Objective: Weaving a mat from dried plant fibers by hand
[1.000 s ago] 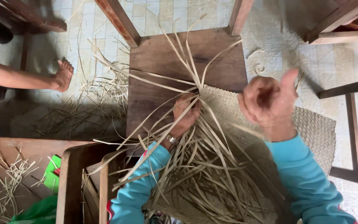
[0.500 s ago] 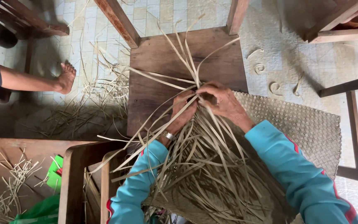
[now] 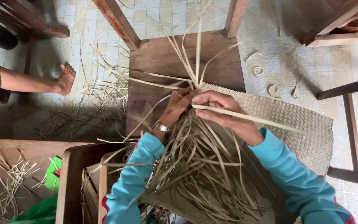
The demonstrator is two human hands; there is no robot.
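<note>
Taking the wooden stool (image 3: 158, 58) as your marker and reading left to right: well to its left a bare foot (image 3: 66, 79) of another person rests on the tiled floor (image 3: 162, 14), with loose cut strips (image 3: 83, 103) scattered between that foot and the stool. Below and left of the stool, a second wooden frame (image 3: 73, 174) stands beside a green scrap (image 3: 52, 178). At the stool's front edge, your left hand (image 3: 178, 105), a watch (image 3: 161, 127) at its wrist, is curled down into the bundle of loose strands (image 3: 195, 166), pinning them where the weave ends; how tightly the fingers close cannot be told. Just right of it, your right hand (image 3: 222, 108) pinches one flat pale strip (image 3: 253, 119), which runs out rightward across the woven mat (image 3: 303, 124). The mat lies partly on the stool and hangs off its right side; the unwoven strands fan from the stool's front toward your lap, a few standing up over the seat. Right of the stool, curled offcuts (image 3: 266, 81) lie on the floor near another chair's legs (image 3: 351, 124). Step in hand, judged: laying a single strand across the working edge. The next move calls for keeping the left hand firm on the edge while you draw the strip flat and snug, without twisting it.
</note>
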